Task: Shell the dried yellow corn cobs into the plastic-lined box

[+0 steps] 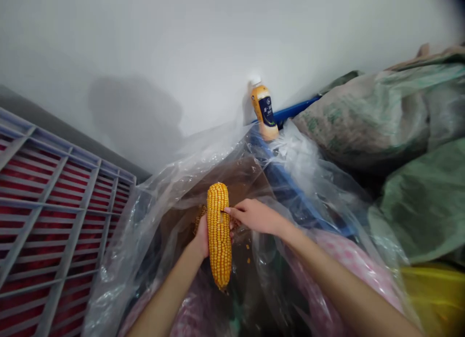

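**Ear of dried yellow maize** [219, 235]: one, upright, above clear plastic sheeting [119, 274], small gap in the kernel rows near mid-ear. **Left hand** [201, 237]: one, closed around the ear from behind, fingers mostly hidden. **Right hand** [256, 217]: one, partly open, not around the ear; **forefinger** [227, 210] pressed into the gap.

**Loose kernels** [248, 253]: several on the sheeting, exact count unclear; darker clump [199, 218] just behind the ear.

**Nearby:** red crate with grey grid [54, 221], one; orange-and-navy bottle [263, 112], one, upright by the wall; blue bar [290, 112], one; green woven sacks [363, 119], two visible; yellow bag [436, 298], one; pink patterned cloth [348, 264], one.

**Risks, judged:** ear prone to slipping if loosened kernels roll under the left palm; kernels apt to scatter into sheeting folds if pressed too hard; bottle liable to topple if sheeting is tugged.
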Demonstrator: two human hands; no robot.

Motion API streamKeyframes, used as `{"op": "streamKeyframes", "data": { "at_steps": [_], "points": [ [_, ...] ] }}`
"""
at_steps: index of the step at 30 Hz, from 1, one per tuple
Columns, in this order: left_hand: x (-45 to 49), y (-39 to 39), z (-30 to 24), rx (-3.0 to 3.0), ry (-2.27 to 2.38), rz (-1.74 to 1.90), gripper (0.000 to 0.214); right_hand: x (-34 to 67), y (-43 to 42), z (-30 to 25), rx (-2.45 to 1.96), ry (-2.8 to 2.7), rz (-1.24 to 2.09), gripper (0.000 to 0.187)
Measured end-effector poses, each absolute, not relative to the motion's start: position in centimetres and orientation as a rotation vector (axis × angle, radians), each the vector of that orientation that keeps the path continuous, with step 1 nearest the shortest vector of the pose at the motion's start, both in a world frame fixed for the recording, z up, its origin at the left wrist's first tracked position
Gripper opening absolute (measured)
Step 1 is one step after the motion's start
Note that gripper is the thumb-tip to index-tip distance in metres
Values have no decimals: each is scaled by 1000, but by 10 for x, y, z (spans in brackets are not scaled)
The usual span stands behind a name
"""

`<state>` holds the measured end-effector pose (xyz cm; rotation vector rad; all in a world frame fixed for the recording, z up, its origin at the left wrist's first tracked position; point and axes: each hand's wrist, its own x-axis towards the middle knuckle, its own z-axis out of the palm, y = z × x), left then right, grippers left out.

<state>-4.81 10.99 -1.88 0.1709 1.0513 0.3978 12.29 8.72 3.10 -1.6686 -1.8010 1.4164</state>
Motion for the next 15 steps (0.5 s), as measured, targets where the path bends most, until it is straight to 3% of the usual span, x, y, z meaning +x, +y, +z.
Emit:
{"op": "streamKeyframes", "data": {
  "at_steps": [8,15],
  "points": [
    [-46,108,-8,225,1038,343,37,127,89,35,-1516,-1676,1560,39],
    [-40,105,-14,216,1083,519,44,126,86,39,-1650,-1825,1330,37]
  ]
}}
